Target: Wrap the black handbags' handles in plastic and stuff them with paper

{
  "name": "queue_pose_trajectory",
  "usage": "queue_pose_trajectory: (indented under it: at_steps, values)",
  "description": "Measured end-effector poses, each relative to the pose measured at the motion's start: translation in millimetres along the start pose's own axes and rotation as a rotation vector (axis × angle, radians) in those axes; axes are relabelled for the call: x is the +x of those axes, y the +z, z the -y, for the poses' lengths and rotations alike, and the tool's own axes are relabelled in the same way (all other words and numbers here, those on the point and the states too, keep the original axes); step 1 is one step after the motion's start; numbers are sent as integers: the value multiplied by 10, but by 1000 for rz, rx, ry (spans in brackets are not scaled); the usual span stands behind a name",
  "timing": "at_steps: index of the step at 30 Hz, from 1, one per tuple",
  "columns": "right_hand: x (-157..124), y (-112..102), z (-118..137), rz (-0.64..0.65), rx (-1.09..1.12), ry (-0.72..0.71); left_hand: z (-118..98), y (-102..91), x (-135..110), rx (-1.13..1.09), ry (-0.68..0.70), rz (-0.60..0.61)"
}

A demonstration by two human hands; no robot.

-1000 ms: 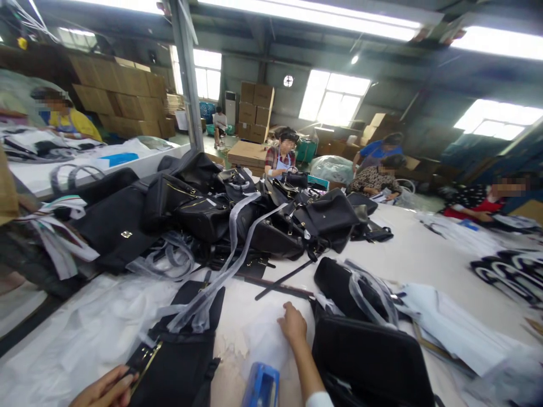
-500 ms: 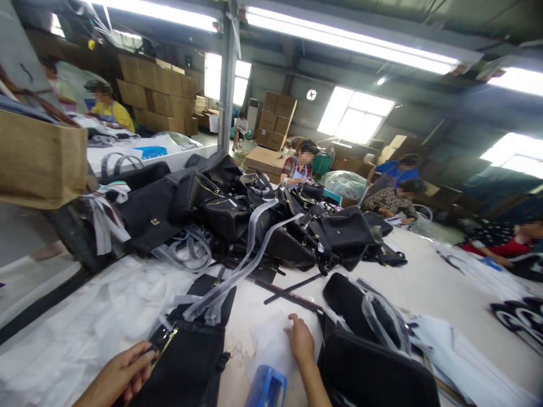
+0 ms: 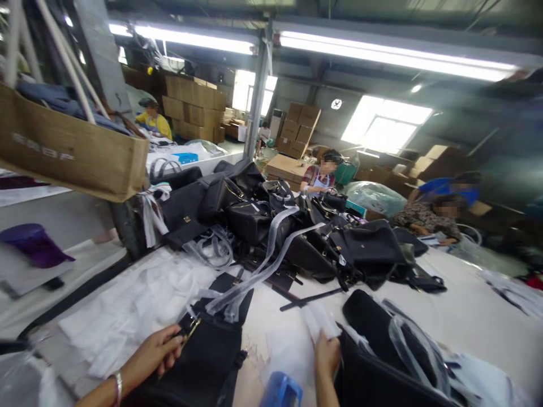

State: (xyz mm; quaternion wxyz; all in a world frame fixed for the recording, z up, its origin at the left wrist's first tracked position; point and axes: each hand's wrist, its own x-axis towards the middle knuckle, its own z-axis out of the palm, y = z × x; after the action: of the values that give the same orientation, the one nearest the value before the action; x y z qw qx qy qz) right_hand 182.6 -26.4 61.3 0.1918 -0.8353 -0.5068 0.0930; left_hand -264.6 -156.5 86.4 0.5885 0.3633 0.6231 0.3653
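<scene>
My left hand (image 3: 163,349) is closed on the zippered edge of a black bag (image 3: 207,350) lying in front of me. Clear plastic-wrapped straps (image 3: 250,277) trail from this bag toward the heap behind it. Between the fingers of my right hand (image 3: 327,356) is a thin white sheet (image 3: 317,321), its free end tilted up to the left. More thin white sheets (image 3: 282,353) lie on the table below it. A blue plastic object (image 3: 282,390), cut off by the lower edge, sits between my hands. Right of my right hand is another black bag (image 3: 377,367) with wrapped handles.
A heap of black bags (image 3: 292,243) spans the table's far side. Crumpled white wrapping (image 3: 139,305) spreads at the left. A tan tote bag (image 3: 76,152) hangs at upper left near a post. Several people work farther back, near stacked cardboard boxes (image 3: 190,107).
My right hand has gone from loosely bent fingers over the white sheets to holding one raised. My left hand stays on the bag's zippered edge. The view has swung left.
</scene>
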Motion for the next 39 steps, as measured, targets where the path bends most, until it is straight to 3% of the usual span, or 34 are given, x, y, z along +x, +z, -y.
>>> queue_pose_trajectory:
  at_steps: [5, 7, 9, 12, 14, 17, 20, 25, 30, 33, 39]
  values:
    - [6, -178, 251, -118, 105, 40, -158, -40, -80, -165, 39, 45]
    - [-54, -255, 465, -94, 212, 3, -279, -68, -139, -235, 73, 74]
    - [-194, -279, 757, 54, 399, -84, -422, -101, -203, -263, 132, 98]
    - [-585, -211, 1299, 390, 633, -210, -626, -155, -305, -186, 223, 121]
    - [-919, -132, 1669, 550, 683, -279, -732, -196, -382, -38, 322, 102]
    - [-1377, -53, 2123, 789, 709, -593, -822, -271, -483, 195, 493, -19]
    - [-1641, -68, 2412, 995, 672, -810, -823, -358, -512, 239, 527, -45]
    - [-1695, -219, 2715, 1124, 604, -880, -720, -452, -434, 65, 434, 151]
    - [-1720, -356, 2927, 1149, 581, -959, -606, -428, -346, -53, 460, 214]
    - [-1762, -332, 2956, 1148, 619, -884, -548, -433, -292, -176, 401, 215]
    - [-2035, -49, 2760, 1106, 1067, -302, -505, -511, -218, -315, 377, 130]
